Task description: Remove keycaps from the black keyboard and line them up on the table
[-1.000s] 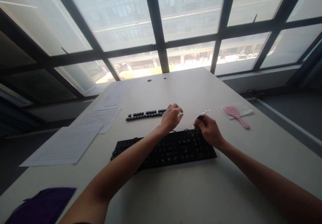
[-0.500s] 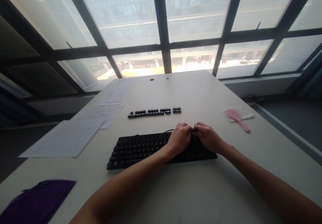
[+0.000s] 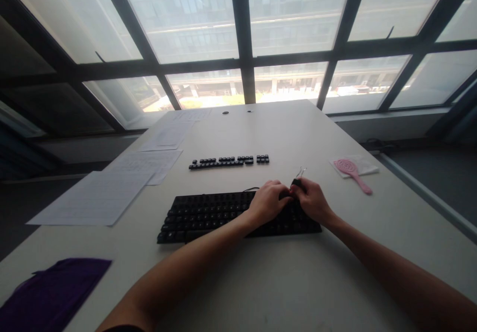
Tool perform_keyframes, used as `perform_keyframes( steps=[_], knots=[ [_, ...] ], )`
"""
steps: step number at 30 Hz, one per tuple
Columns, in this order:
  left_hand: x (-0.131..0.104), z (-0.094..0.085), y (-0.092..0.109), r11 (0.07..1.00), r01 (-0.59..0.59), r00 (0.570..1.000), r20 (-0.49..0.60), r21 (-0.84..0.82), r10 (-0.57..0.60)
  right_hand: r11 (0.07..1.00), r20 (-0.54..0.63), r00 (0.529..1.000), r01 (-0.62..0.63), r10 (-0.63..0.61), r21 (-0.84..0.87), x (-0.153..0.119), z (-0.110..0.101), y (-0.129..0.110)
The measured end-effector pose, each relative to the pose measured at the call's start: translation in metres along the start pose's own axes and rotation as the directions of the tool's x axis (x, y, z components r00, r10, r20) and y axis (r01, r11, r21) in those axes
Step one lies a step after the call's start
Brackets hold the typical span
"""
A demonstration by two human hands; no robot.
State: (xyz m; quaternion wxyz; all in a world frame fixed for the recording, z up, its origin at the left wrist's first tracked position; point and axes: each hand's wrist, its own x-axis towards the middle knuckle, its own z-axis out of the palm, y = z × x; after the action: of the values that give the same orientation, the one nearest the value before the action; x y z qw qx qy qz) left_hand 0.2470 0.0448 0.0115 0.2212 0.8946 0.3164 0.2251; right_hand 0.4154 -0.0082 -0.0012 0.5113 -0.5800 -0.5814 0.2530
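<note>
A black keyboard [image 3: 212, 215] lies on the white table, its right part partly hidden under my hands. In my right hand [image 3: 312, 199], above the keyboard's right part, is a small black binder clip [image 3: 297, 182] with its wire handles pointing up and away. My left hand [image 3: 269, 202] rests over the keyboard beside it, fingers closed near the right fingertips; what they hold, if anything, is hidden. Beyond the keyboard, black keycaps [image 3: 219, 164] stand in two rows, with a small block of them [image 3: 263, 159] at the right end.
Sheets of paper [image 3: 93, 198] lie along the left side of the table [image 3: 283, 133]. A pink hairbrush [image 3: 352, 174] sits on a white wrapper [image 3: 367, 165] at the right. Purple cloth [image 3: 55, 292] lies at the near left. Large windows stand behind.
My right hand has turned, and the clip's wire handles now stick up above it. My left fingers have shifted slightly right. The view has tilted a little.
</note>
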Motion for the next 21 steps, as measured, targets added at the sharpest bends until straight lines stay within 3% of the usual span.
perform_keyframes(
  steps=[4,9,13,16,21],
  knots=[
    [-0.0011,-0.0004,-0.0001,0.999,0.008,1.000,-0.028,-0.044,-0.010,0.997,-0.042,0.999,-0.022,0.026,0.075,0.0004,-0.0003,-0.0008],
    [-0.0021,-0.0013,-0.0015,0.984,-0.059,0.992,-0.118,-0.170,0.039,0.995,-0.079,0.992,0.091,-0.093,-0.037,-0.0041,0.0020,-0.0040],
    [-0.0035,-0.0013,-0.0002,0.974,-0.073,0.984,-0.174,-0.213,0.035,0.996,-0.103,0.991,0.079,-0.084,-0.047,-0.0059,0.0047,-0.0044],
    [-0.0058,-0.0006,0.0026,0.980,-0.097,0.982,-0.176,-0.175,0.066,0.998,-0.082,0.995,0.055,-0.057,-0.023,-0.0051,0.0050,-0.0047],
    [-0.0075,0.0015,0.0046,0.976,-0.216,0.969,-0.126,0.000,0.214,0.994,-0.114,0.991,0.053,-0.064,-0.096,-0.0047,0.0039,-0.0068]
  ],
)
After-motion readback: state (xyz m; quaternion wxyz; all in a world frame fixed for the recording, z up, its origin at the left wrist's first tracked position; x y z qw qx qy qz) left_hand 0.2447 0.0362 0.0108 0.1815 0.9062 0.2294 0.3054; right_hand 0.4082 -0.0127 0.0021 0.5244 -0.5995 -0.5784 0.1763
